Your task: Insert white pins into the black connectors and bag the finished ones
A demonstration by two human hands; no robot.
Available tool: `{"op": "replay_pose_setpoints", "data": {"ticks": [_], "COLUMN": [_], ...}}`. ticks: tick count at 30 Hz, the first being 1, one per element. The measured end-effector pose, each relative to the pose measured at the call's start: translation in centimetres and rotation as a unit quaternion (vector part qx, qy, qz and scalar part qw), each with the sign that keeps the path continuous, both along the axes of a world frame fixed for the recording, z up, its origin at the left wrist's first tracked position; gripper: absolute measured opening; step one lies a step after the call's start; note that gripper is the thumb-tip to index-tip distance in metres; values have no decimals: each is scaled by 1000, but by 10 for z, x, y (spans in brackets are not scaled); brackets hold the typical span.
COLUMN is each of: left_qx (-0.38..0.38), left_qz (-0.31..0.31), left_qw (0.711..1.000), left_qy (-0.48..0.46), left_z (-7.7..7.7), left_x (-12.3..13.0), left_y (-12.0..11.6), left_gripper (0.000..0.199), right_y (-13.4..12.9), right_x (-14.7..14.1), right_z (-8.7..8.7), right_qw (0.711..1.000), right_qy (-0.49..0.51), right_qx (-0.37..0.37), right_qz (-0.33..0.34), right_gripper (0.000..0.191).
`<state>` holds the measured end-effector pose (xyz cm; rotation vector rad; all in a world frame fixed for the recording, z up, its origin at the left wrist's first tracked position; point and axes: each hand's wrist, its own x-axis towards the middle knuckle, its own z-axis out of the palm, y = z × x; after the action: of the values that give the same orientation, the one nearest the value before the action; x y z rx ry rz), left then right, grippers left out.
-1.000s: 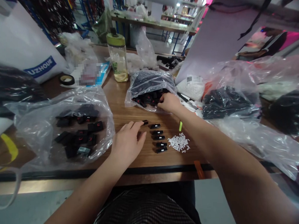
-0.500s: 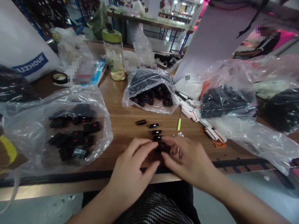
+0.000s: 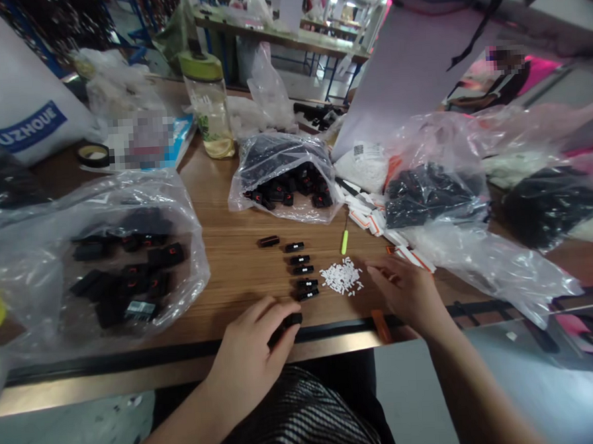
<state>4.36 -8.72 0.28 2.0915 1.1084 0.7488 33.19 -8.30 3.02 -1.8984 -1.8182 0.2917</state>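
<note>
My left hand (image 3: 255, 340) is closed around a small black plastic connector housing (image 3: 294, 319) near the table's front edge. Several similar black housings (image 3: 304, 270) lie in a column just beyond it, with small white dots on their upper sides. One more black housing (image 3: 269, 241) lies apart at the upper left of the column. A pile of tiny white plugs (image 3: 342, 276) is spread to the right of the column. Beside that pile, my right hand (image 3: 404, 289) hovers with loosely bent fingers, open, with nothing visible in it. A green-handled screwdriver (image 3: 344, 242) lies behind the pile.
Clear bags of black parts lie at the left (image 3: 199, 253) and back middle (image 3: 235, 192). More bagged black parts (image 3: 429, 198) and white-orange strips (image 3: 370, 218) are at the right. A bottle (image 3: 208, 110) stands behind. A person (image 3: 505, 85) is in the background.
My hands have separated: the right moved rightward, uncovering the white pile and the nearest housings. My left hand has drawn slightly nearer the table edge with a black housing. The view shifted slightly.
</note>
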Motion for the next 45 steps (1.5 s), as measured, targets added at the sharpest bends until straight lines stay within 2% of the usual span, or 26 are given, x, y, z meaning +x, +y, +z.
{"op": "replay_pose_setpoints", "data": {"ticks": [3,6,9,15,19,23,26,28,32,34,36,40,45], "left_qx": [16,35,41,47,51,54,57,57,53,49,43,34,31], "left_qz": [-23,-19,-4,-6,-16,-31,-37,-37,-40,-43,-44,-41,-41], "left_qw": [1000,999,999,997,998,997,997,997,998,998,998,999,999], "left_qy": [5,23,35,53,40,33,27,21,8,1,-1,-1,-7], "left_z": [1,1,0,-1,-2,-3,-5,-6,-7,-7,-6,-3,-3], "left_x": [0,-2,-5,-9,-8,-6,-7,-7,-9,-9,-9,-9,-8], "left_y": [3,4,4,6,7,7,7,7,7,7,7,6,7], "left_gripper": [26,15,6,8,8,10,11,10,8,8,9,10,9], "right_y": [15,21,21,24,26,21,19,16,2,-10,-20,-29,-25], "right_x": [27,30,30,36,36,36,37,35,3,-27,-57,-92,-93], "right_z": [-14,-20,-21,-23,-24,-26,-27,-24,-7,2,6,1,-4], "right_qw": [998,996,995,998,998,996,993,994,999,992,977,967,970], "right_qy": [-16,-57,-77,22,1,-57,-107,-101,-7,61,109,101,57], "right_qx": [-46,-59,-60,-54,-58,-23,-23,-32,-1,-1,-40,-48,-26], "right_qz": [34,43,27,23,39,69,50,31,49,106,177,227,237], "right_gripper": [20,20,19,23,22,23,25,24,18,16,14,14,16]}}
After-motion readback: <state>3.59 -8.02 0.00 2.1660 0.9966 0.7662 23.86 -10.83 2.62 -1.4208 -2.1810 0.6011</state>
